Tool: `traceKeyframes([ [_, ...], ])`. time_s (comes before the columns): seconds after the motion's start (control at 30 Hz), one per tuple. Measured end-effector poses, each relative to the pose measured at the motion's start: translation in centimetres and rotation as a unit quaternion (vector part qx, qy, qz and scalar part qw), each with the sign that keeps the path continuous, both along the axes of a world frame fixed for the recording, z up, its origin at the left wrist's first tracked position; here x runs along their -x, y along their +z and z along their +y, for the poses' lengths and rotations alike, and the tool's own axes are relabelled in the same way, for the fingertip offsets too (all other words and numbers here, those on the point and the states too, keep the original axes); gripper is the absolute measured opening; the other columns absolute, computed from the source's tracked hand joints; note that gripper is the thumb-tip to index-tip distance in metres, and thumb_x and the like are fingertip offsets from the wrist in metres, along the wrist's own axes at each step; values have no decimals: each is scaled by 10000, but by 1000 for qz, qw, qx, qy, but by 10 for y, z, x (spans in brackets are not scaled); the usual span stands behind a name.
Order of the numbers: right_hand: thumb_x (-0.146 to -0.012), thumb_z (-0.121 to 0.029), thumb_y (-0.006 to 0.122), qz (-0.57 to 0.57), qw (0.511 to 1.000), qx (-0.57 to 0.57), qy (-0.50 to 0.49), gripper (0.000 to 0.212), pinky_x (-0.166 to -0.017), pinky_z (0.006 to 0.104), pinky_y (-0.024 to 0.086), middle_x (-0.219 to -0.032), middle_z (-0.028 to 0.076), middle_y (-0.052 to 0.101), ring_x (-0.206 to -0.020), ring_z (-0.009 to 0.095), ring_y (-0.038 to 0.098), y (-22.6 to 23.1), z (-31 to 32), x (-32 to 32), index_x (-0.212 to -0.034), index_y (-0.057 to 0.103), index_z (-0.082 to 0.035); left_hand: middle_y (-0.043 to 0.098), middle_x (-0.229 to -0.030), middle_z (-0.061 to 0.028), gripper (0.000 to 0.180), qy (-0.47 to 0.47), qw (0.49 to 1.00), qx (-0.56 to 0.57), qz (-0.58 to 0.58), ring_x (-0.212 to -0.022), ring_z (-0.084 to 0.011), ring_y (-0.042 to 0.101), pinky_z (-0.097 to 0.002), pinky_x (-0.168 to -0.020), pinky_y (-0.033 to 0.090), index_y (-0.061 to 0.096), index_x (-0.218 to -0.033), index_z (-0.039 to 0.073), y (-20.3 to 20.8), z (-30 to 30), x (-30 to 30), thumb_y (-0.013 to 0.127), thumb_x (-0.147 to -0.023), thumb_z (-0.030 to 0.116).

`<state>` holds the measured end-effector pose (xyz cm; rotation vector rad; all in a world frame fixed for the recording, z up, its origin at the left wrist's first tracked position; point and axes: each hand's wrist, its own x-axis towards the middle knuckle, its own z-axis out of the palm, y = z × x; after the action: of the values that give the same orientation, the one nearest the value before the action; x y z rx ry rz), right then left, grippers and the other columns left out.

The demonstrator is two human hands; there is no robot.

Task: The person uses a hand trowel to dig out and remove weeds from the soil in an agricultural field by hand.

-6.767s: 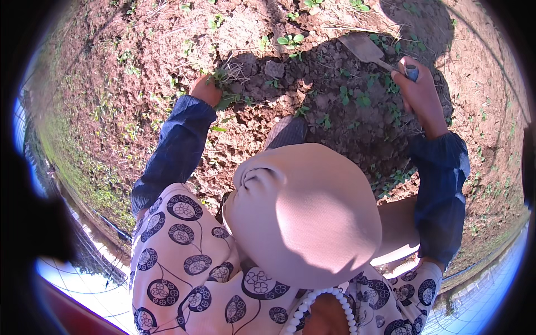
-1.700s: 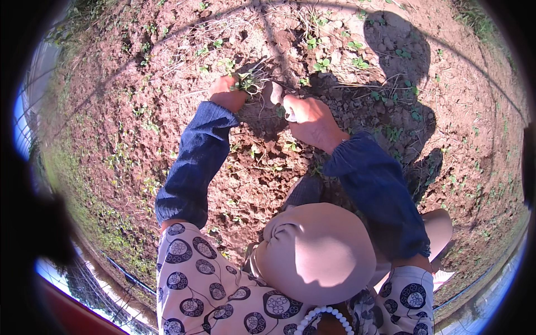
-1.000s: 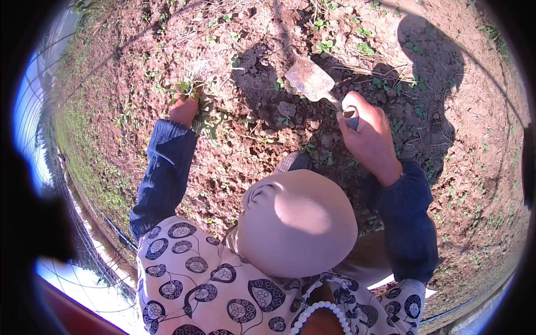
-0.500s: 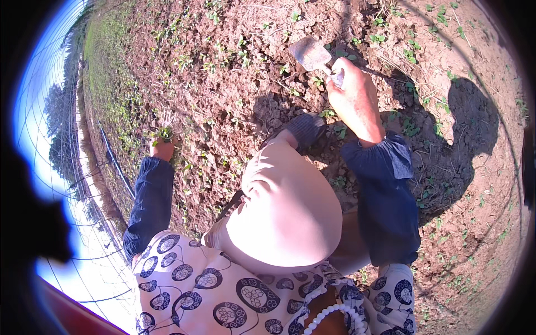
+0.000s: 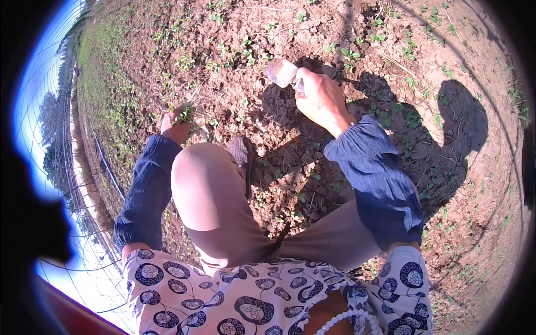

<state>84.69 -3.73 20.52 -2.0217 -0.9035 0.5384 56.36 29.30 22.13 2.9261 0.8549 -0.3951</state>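
One head-worn fisheye looks steeply down, close over soil.

The trowel handle is hidden inside the right hand; the left hand fingers are buried among weeds.

Harsh, bright sun; a hard dark shadow of the person falls right on dry red-brown soil. Fisheye bends edges; left rim sky glares white.

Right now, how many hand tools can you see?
1. A small trowel, gripped in the right hand over the dug soil. The left hand holds pulled weeds, no tool. Others may be hidden.
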Motion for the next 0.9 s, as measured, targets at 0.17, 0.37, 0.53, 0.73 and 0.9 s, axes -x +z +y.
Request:
traceKeyframes([
  [0.17, -714, -49, 641, 19, 1000, 2, 10, 183, -540, 407, 454, -633, 153, 579, -611, 349, 607, -19, 20, 33, -846, 514, -59, 542, -1182, -182, 483, -208, 976, -8, -70, -1052, -307, 568, -410, -767, 512, 492, -1238, 80, -93, 15, -118, 602, -787, 213],
  [0.37, -734, -6, 621, 38, 996, 78, -8, 178, -522, 383, 426, -595, 152, 526, -588, 350, 592, -34, 37, 53, -824, 476, -57, 397, -1283, -305, 623, -206, 976, -41, 59, -997, -390, 566, -484, -745, 503, 304, -1396, 122, -171, 44, -199, 506, -810, 177],
  [0.53, -749, -12, 613, 32, 993, 116, -20, 161, -523, 387, 404, -625, 179, 508, -556, 368, 502, -23, 73, 56, -831, 476, -27, 609, -899, -156, 283, -200, 980, -19, 11, -737, -325, 641, -428, -618, 519, 614, -1033, 112, -195, 66, -207, 576, -756, 160],
  [0.73, -755, -44, 602, -30, 982, 169, 72, 146, -529, 373, 404, -632, 184, 494, -560, 345, 479, -22, 103, 36, -847, 489, -31, 640, -806, -169, 284, -128, 977, 146, -91, -796, -341, 635, -420, -702, 504, 662, -991, 133, -175, 83, -198, 564, -724, 117],
  [0.9, -736, -28, 608, -43, 989, 118, 74, 173, -494, 368, 376, -589, 165, 458, -531, 345, 441, -33, 104, 42, -806, 452, -48, 645, -806, -165, 319, -161, 950, 167, -210, -751, -333, 637, -411, -647, 507, 659, -1052, 150, -184, 93, -175, 650, -745, 237],
])
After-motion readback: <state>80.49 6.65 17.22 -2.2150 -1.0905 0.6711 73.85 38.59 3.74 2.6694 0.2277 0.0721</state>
